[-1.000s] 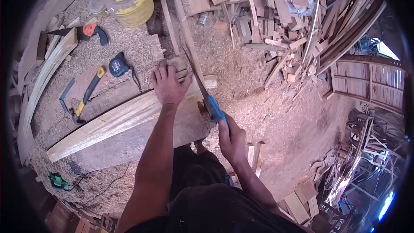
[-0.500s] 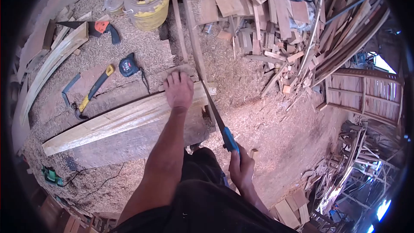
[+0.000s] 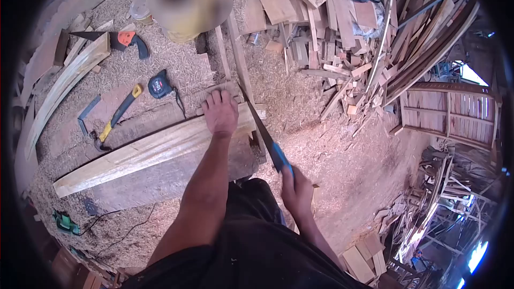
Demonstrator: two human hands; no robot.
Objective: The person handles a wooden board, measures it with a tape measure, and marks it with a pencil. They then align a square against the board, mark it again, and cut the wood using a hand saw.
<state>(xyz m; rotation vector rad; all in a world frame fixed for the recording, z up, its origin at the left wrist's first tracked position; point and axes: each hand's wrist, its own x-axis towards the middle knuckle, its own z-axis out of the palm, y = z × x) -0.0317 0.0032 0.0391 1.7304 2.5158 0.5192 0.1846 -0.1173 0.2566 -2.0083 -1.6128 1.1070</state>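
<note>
My right hand (image 3: 297,188) is wrapped around the blue handle of a handsaw (image 3: 266,136). Its blade runs up and left across the pale wooden board (image 3: 144,149) near the board's right end. On top of that board, just left of the blade, lies my left hand (image 3: 221,112), pressed down with its fingers spread over the far edge. The board rests on a wide, dusty plank (image 3: 160,179). Beyond it are a hammer (image 3: 119,115) with a yellow and black handle, a dark tape measure (image 3: 159,84) and a small metal square (image 3: 87,113).
Another handsaw (image 3: 126,38), with an orange and black handle, lies by a curved timber (image 3: 69,83). A yellow bucket (image 3: 184,35), partly blurred, stands at the back. Scrap wood (image 3: 342,69) is piled to the right. A green power tool (image 3: 65,223) sits at lower left, its cord trailing.
My right hand has pushed the saw forward and slightly left, up along the cut line. My left hand stays on the board. The whole view has shifted slightly.
</note>
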